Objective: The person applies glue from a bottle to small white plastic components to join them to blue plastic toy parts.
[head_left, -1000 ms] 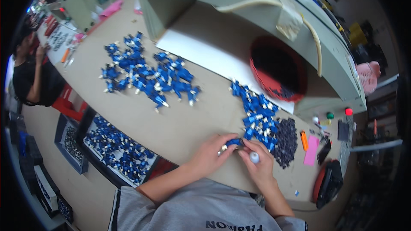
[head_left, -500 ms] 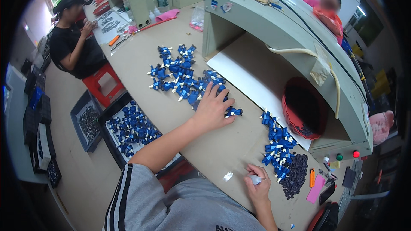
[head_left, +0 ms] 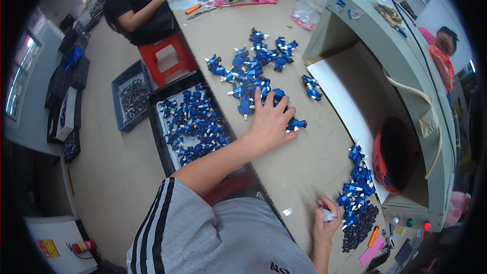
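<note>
My left hand [head_left: 271, 122] lies palm down with its fingers spread over a loose heap of small blue toy figures [head_left: 248, 73] with cream and dark parts. Its fingertips touch figures at the heap's near side, and a figure [head_left: 298, 124] sticks out by the thumb. What lies under the palm is hidden. Lower right, my right hand [head_left: 324, 226] is closed around a small whitish squeeze bottle [head_left: 328, 215] with a thin tip. Beside it are a second row of blue figures [head_left: 359, 180] and a pile of small dark pieces [head_left: 360, 228].
A black tray [head_left: 161, 142] of blue figures stands at the table's left edge, near a grey bin [head_left: 122, 116] and a red stool [head_left: 161, 58]. On the right, a pale green curved housing [head_left: 373, 25] holds a red basket [head_left: 378, 157]. A co-worker [head_left: 134, 7] sits far left.
The view has turned, shifting the scene mostly rightward. Across the tabletop my left hand has moved left with figures under it, and a small cluster now lies apart near the housing. My right hand keeps the bottle.
</note>
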Motion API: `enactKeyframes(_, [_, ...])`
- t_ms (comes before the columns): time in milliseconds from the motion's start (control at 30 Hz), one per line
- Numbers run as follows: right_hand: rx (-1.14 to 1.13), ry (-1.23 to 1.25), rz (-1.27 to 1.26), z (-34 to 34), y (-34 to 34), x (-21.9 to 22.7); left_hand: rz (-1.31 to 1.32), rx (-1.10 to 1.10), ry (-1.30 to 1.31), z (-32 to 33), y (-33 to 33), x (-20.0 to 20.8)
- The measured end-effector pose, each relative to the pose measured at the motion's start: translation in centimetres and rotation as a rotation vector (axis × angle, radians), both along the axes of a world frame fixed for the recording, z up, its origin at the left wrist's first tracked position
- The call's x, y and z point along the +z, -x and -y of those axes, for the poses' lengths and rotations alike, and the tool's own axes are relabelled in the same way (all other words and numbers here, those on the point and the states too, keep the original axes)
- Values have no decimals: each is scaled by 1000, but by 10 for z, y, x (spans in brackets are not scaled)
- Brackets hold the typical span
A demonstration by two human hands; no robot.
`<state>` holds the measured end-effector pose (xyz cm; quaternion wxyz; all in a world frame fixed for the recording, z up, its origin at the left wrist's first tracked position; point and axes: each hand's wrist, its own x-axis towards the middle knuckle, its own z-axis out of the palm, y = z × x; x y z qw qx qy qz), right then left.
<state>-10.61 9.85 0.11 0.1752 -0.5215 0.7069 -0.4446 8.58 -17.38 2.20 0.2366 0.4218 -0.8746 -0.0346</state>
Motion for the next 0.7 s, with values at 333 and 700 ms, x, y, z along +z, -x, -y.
enactKeyframes(333, [0, 33, 47, -3, -1, -11, 60, 197, 6, 0, -64, -1])
enactKeyframes(700, [-48, 67, 52, -3, 2, -10, 168, 457, -90, -2, -142, 9])
